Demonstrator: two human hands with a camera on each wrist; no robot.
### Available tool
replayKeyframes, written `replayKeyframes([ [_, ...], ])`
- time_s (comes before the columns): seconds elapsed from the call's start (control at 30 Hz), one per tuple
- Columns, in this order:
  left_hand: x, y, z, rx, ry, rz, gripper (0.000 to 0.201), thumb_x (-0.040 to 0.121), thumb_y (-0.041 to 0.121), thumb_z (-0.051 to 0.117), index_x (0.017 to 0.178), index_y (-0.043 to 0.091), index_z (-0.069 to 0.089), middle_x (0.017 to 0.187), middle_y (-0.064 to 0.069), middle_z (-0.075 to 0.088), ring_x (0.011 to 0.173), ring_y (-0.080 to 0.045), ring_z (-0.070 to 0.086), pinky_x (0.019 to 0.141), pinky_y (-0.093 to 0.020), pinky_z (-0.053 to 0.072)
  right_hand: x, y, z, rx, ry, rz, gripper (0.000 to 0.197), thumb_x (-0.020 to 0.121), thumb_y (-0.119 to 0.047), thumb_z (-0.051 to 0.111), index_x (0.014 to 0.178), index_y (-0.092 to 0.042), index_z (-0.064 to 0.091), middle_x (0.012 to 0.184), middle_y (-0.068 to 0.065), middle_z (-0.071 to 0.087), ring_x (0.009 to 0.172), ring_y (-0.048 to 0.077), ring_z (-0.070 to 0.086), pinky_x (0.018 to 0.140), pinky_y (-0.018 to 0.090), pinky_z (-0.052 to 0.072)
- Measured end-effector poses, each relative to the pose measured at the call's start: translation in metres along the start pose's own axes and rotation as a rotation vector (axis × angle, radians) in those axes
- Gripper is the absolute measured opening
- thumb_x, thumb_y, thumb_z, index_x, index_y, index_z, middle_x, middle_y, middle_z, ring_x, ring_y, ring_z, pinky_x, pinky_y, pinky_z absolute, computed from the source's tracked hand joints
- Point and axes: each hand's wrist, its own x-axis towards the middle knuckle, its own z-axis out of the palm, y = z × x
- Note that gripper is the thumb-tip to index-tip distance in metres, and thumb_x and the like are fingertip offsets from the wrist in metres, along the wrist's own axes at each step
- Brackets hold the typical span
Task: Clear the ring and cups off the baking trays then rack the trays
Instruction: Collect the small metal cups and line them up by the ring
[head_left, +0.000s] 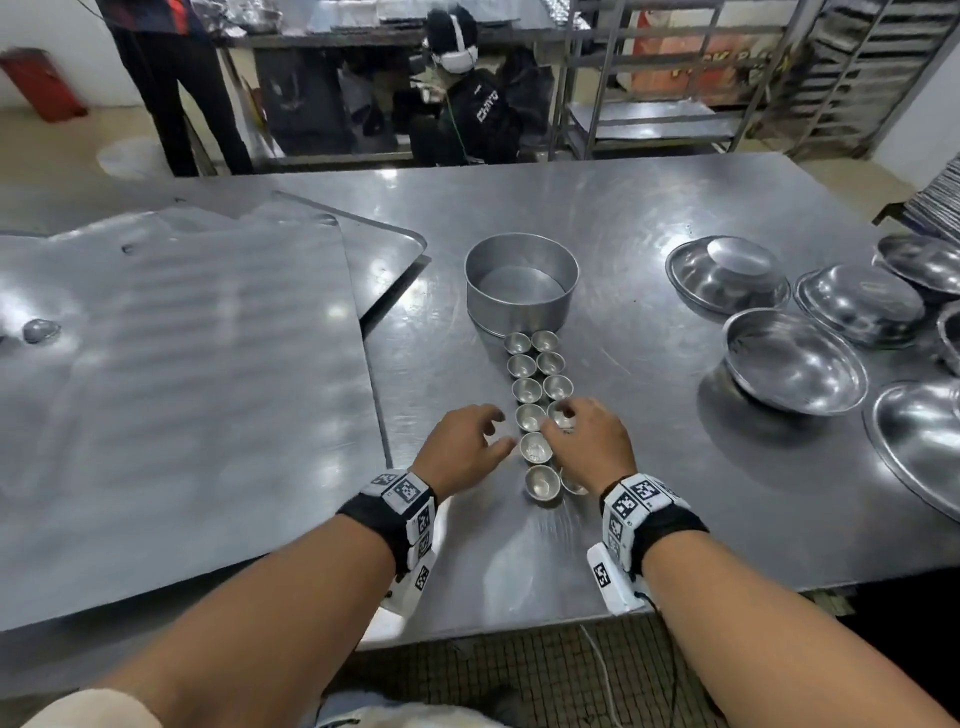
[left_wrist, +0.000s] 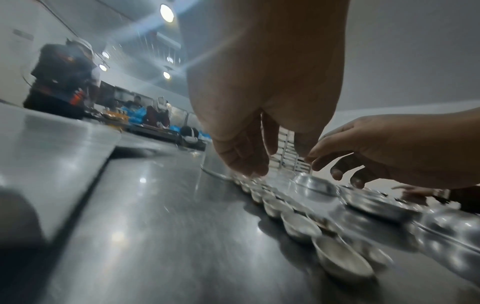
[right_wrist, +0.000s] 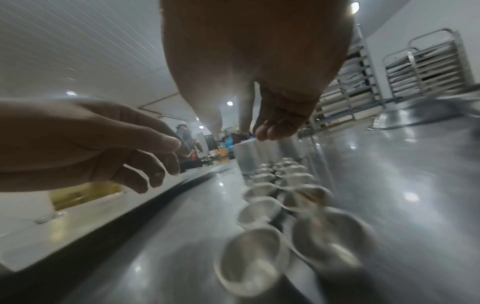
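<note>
A round, straight-walled metal baking ring (head_left: 521, 283) stands upright on the scuffed stainless steel table (head_left: 649, 467), with nothing inside it but bare metal. From its near side a double row of small silver metal cups (head_left: 535, 387) runs toward the person, the cups standing mouth-up, side by side in pairs and touching or nearly touching; every cup whose inside shows holds nothing. The left hand (head_left: 465, 447) hovers just left of the row near its closer end, fingers loosely spread and slightly bent, holding nothing. The right hand (head_left: 587, 441) hangs over the right-hand column of cups, covering some of them, its fingers bent downward; the right wrist view shows the fingertips above the cups with nothing clearly held, though whether they touch a cup cannot be told. To the left, two large flat grey baking trays (head_left: 171, 374) lie overlapping, the upper one askew on the lower and reaching past the table's near edge. On the right side of the table lie several shiny steel bowls (head_left: 795, 361), one mouth-up and holding nothing, others turned upside down. Behind the table stand metal tray racks (head_left: 852, 73) with sheets slotted in them.
</note>
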Motion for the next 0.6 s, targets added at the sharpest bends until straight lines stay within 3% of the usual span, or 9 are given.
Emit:
replayKeyframes([
  [0.13,-0.002,-0.027,-0.067,0.027,0.105,-0.064,0.038,0.095,0.048,0.061,0.122,0.022,0.065,0.105,0.004,0.071,0.090,-0.012,0.063,0.078,-0.027,0.048,0.023,-0.077,0.009,0.036,-0.053,-0.149,0.037,0.088,-0.046,0.061,0.117,-0.024,0.068,0.114,-0.003,0.069,0.104,0.020,0.062,0.086,0.033,0.046],
  [0.23,-0.015,-0.068,-0.127,0.062,0.119,-0.143,0.041,0.094,0.052,0.060,0.125,0.025,0.064,0.110,0.003,0.070,0.093,-0.012,0.063,0.076,-0.025,0.044,0.035,-0.145,0.029,-0.013,-0.212,-0.285,0.042,0.089,-0.053,0.062,0.121,-0.027,0.065,0.111,-0.006,0.068,0.098,0.013,0.061,0.085,0.030,0.046],
  [0.4,-0.059,-0.164,-0.230,0.171,-0.048,-0.327,0.058,0.089,0.060,0.063,0.137,0.028,0.056,0.122,0.003,0.067,0.109,-0.017,0.061,0.092,-0.032,0.048,0.045,-0.262,0.088,-0.149,-0.478,-0.496,0.051,0.087,-0.060,0.063,0.126,-0.027,0.062,0.113,-0.003,0.069,0.102,0.016,0.064,0.088,0.032,0.050],
  [0.6,-0.122,-0.296,-0.334,0.173,0.054,-0.486,0.057,0.089,0.058,0.063,0.135,0.026,0.057,0.119,0.003,0.068,0.111,-0.017,0.058,0.093,-0.033,0.047,0.043,-0.405,0.188,-0.216,-0.608,-0.619,0.050,0.089,-0.057,0.063,0.128,-0.026,0.061,0.114,-0.001,0.069,0.103,0.018,0.063,0.087,0.031,0.049],
])
